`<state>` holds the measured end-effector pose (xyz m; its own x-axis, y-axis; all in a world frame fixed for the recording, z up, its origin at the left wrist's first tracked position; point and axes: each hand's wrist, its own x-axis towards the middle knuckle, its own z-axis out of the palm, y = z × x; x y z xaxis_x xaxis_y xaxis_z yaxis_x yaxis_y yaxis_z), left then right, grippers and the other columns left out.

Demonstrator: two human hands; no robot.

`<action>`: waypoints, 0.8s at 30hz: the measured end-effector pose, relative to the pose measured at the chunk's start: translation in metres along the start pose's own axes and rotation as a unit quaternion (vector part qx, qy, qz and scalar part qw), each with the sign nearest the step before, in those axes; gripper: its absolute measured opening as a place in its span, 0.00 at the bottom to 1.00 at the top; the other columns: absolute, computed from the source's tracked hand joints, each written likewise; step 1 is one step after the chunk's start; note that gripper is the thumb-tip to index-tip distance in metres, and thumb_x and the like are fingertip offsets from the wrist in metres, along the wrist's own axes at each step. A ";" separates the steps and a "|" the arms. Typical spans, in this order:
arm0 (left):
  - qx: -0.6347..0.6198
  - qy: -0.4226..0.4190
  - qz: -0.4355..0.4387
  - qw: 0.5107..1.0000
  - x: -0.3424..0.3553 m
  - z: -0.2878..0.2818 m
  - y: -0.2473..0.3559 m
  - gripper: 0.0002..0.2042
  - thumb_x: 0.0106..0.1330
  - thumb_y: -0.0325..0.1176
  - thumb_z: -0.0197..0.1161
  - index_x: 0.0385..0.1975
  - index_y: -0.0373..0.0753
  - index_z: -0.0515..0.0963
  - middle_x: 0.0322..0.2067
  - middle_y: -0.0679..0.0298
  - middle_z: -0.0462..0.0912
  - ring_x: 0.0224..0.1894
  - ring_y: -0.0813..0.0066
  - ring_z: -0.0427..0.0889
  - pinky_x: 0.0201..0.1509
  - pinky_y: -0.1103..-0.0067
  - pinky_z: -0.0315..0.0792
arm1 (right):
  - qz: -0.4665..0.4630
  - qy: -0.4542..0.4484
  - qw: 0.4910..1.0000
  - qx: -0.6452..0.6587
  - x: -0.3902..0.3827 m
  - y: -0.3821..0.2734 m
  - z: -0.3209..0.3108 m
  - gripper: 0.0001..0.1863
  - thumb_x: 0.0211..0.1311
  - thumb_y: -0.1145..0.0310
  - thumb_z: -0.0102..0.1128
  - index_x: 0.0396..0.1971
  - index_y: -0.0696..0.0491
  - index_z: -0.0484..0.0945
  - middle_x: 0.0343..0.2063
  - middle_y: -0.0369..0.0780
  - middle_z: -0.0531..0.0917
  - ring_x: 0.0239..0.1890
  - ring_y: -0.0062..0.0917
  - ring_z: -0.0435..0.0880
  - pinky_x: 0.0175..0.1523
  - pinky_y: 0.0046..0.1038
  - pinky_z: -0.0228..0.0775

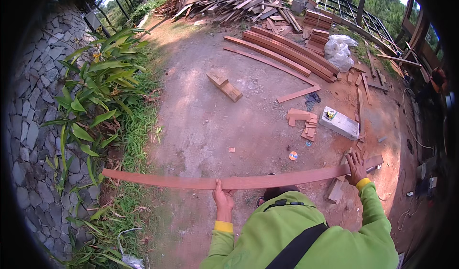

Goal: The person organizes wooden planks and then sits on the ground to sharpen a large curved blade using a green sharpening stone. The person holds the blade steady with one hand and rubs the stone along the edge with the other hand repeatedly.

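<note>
Now | long reddish plank (239,180) | level | left hand (223,199), right hand (355,169) gripping

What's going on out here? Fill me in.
A person in a green top holds a long reddish plank level across their front, left hand gripping near its middle, right hand near its right end. They stand on a dirt yard beside grass and leafy plants. Offcuts, a grey block and stacked boards lie ahead.

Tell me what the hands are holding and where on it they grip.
Both hold one long reddish-brown wooden plank level: the left hand grips its near edge about mid-length, the right hand lies over it near its right end.
</note>
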<state>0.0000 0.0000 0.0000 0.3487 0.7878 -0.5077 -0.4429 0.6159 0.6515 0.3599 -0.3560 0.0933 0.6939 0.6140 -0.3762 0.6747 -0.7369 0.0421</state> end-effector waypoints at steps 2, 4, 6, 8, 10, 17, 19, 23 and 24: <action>-0.012 0.024 -0.002 1.000 0.023 -0.002 0.008 0.16 0.63 0.44 0.56 0.42 0.40 0.68 0.38 0.55 0.79 0.40 0.60 0.81 0.32 0.68 0.79 | 0.002 0.066 0.998 -0.024 0.015 -0.012 -0.006 0.50 0.34 0.68 0.70 0.62 0.49 0.51 0.63 0.44 0.54 0.67 0.40 0.46 0.64 0.56 0.42; -0.026 0.028 -0.009 0.999 0.058 -0.003 0.027 0.14 0.64 0.43 0.55 0.42 0.40 0.69 0.36 0.56 0.79 0.39 0.61 0.82 0.32 0.68 0.79 | 0.018 0.017 1.000 -0.009 0.037 -0.040 -0.014 0.49 0.35 0.69 0.68 0.62 0.49 0.52 0.62 0.44 0.55 0.67 0.41 0.47 0.64 0.56 0.43; -0.030 0.013 -0.005 0.999 0.100 0.010 0.048 0.14 0.64 0.43 0.55 0.41 0.40 0.68 0.35 0.56 0.78 0.38 0.61 0.82 0.32 0.68 0.79 | 0.013 0.053 0.998 0.003 0.071 -0.058 -0.013 0.42 0.36 0.71 0.66 0.58 0.50 0.57 0.59 0.44 0.61 0.64 0.42 0.54 0.62 0.57 0.45; -0.028 0.013 -0.021 0.999 0.120 0.016 0.055 0.14 0.64 0.42 0.54 0.41 0.39 0.68 0.35 0.56 0.78 0.37 0.61 0.82 0.31 0.69 0.80 | 0.017 0.041 0.999 -0.002 0.099 -0.054 -0.001 0.36 0.36 0.72 0.65 0.51 0.52 0.61 0.53 0.46 0.67 0.60 0.43 0.60 0.60 0.54 0.50; -0.023 0.003 -0.003 1.000 0.152 0.037 0.090 0.15 0.64 0.41 0.54 0.41 0.38 0.67 0.36 0.55 0.78 0.38 0.61 0.82 0.31 0.70 0.80 | 0.013 0.037 0.999 0.021 0.142 -0.078 0.012 0.29 0.37 0.72 0.64 0.45 0.54 0.65 0.47 0.47 0.71 0.55 0.44 0.65 0.58 0.50 0.55; 0.044 -0.034 0.045 0.997 0.273 0.075 0.214 0.14 0.65 0.40 0.53 0.42 0.37 0.67 0.38 0.53 0.78 0.42 0.60 0.80 0.37 0.69 0.79 | 0.017 -0.021 0.999 0.037 0.272 -0.192 0.017 0.26 0.36 0.66 0.68 0.37 0.54 0.67 0.39 0.47 0.74 0.46 0.44 0.72 0.52 0.42 0.61; 0.039 -0.037 0.066 0.996 0.302 0.090 0.246 0.13 0.65 0.39 0.54 0.42 0.36 0.67 0.37 0.53 0.79 0.40 0.62 0.81 0.37 0.71 0.79 | 0.020 -0.012 0.998 0.051 0.302 -0.224 0.002 0.29 0.33 0.62 0.72 0.37 0.54 0.67 0.39 0.47 0.75 0.46 0.44 0.71 0.50 0.42 0.61; 0.014 -0.069 0.098 0.993 0.357 0.140 0.324 0.12 0.65 0.38 0.54 0.40 0.36 0.70 0.35 0.57 0.79 0.35 0.69 0.82 0.35 0.77 0.79 | 0.055 0.047 0.996 0.056 0.353 -0.299 -0.024 0.31 0.33 0.60 0.73 0.39 0.54 0.66 0.40 0.46 0.74 0.48 0.43 0.70 0.53 0.42 0.58; 0.005 -0.079 0.098 0.992 0.374 0.149 0.337 0.12 0.65 0.38 0.55 0.40 0.36 0.70 0.35 0.58 0.79 0.35 0.70 0.82 0.35 0.77 0.79 | 0.050 0.100 0.993 0.049 0.364 -0.309 -0.019 0.32 0.34 0.61 0.73 0.40 0.54 0.65 0.40 0.46 0.74 0.48 0.42 0.69 0.54 0.42 0.57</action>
<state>0.1040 0.5019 0.1135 0.3822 0.8820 -0.2756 -0.5080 0.4497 0.7347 0.4086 0.1005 -0.0391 0.7988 0.5730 -0.1833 0.5789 -0.8150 -0.0245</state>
